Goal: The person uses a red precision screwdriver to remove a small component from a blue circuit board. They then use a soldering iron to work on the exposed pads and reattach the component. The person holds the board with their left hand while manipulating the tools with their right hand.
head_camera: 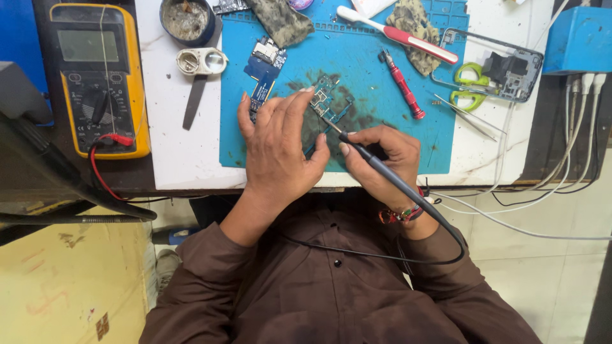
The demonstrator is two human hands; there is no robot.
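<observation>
My left hand (280, 143) rests on the blue work mat (370, 57), fingers pressing down on a small blue circuit board (328, 99). My right hand (382, 162) grips a black corded soldering iron (366, 156) like a pen, its tip touching the board near its lower edge. A second blue circuit board (264, 70) lies just left of my left fingers. The iron's black cable loops back across my brown shirt.
A yellow multimeter (95, 76) with red lead sits at left. A round tin (187, 20), a magnifier loupe (203, 62), a red screwdriver (401, 86), a white-and-red brush (398, 35), green scissors (468, 86), a phone frame (510, 67), tweezers (462, 111) and a blue box (580, 41) with white cables surround the mat.
</observation>
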